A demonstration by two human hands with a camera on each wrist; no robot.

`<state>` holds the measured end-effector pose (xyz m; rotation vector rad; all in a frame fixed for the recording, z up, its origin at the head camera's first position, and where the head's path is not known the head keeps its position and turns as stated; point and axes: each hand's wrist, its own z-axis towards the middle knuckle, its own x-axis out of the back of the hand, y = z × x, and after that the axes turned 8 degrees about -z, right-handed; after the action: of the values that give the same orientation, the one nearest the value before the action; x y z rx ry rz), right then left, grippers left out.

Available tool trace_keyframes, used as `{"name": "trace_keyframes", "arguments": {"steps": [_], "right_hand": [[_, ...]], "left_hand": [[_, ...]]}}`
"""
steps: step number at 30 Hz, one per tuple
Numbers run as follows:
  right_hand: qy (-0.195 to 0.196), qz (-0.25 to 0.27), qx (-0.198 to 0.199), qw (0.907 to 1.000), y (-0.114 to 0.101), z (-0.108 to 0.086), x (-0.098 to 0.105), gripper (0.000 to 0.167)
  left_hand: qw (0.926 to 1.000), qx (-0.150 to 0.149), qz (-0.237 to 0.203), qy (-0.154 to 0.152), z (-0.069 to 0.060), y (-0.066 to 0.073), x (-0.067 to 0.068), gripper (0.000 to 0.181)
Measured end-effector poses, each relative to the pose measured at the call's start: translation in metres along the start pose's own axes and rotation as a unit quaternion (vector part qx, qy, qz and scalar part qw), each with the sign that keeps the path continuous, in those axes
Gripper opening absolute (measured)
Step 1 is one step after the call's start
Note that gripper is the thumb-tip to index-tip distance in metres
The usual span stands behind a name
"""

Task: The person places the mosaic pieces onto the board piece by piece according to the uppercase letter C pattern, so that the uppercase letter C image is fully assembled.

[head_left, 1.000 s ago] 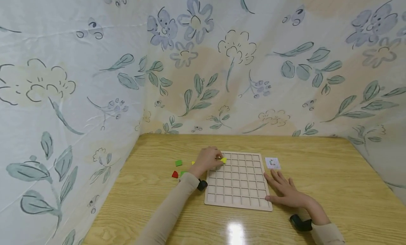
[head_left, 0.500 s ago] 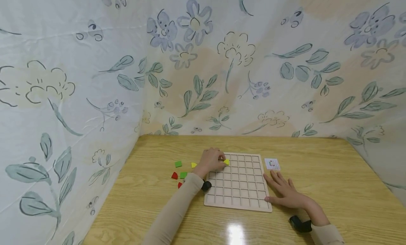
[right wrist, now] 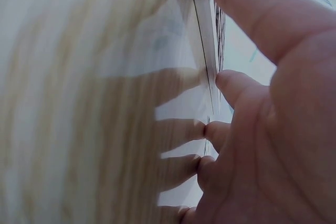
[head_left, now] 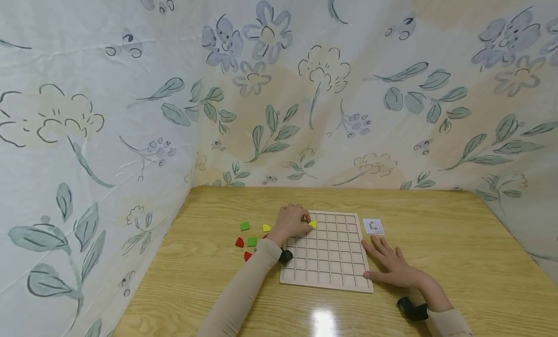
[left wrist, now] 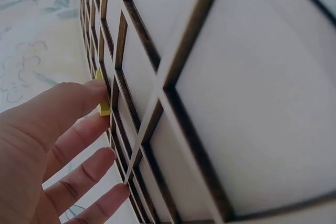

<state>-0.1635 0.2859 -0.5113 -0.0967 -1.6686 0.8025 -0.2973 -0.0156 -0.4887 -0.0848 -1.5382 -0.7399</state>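
Note:
In the head view, my left hand (head_left: 291, 222) is over the upper left part of a pale wooden grid board (head_left: 330, 254). Its thumb and finger pinch a small yellow piece (head_left: 312, 224) at one of the squares. The left wrist view shows the thumb (left wrist: 84, 98) against that yellow piece (left wrist: 104, 110), the other fingers spread along the grid. Whether the piece sits fully in a recess cannot be told. My right hand (head_left: 392, 267) lies with spread fingers at the board's right edge, the thumb touching the rim; the right wrist view shows its fingertips (right wrist: 223, 80) against the edge.
Left of the board lie green squares (head_left: 251, 241), red rounded pieces (head_left: 240, 242) and another yellow piece (head_left: 266, 227); the left arm partly covers this group. A small printed grid card (head_left: 373, 226) is right of the board. A floral cloth (head_left: 270, 85) hangs behind the wooden table (head_left: 209, 206).
My left hand has shifted slightly right and nearer with the yellow piece, and more of the loose pieces show beside its arm. The right hand has stayed in place.

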Motion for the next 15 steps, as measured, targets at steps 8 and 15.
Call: {"name": "trace_keyframes", "arguments": {"steps": [8, 15], "right_hand": [[0.003, -0.003, 0.0, 1.0, 0.0004, -0.0002, 0.0002, 0.08], [0.003, -0.005, 0.001, 1.0, -0.0005, -0.0002, 0.0011, 0.079]], "left_hand": [[0.9999, 0.005, -0.013, 0.003, -0.0014, 0.0002, -0.0019, 0.021], [0.9997, 0.006, -0.021, 0.008, -0.0017, -0.0003, -0.0016, 0.02]]}}
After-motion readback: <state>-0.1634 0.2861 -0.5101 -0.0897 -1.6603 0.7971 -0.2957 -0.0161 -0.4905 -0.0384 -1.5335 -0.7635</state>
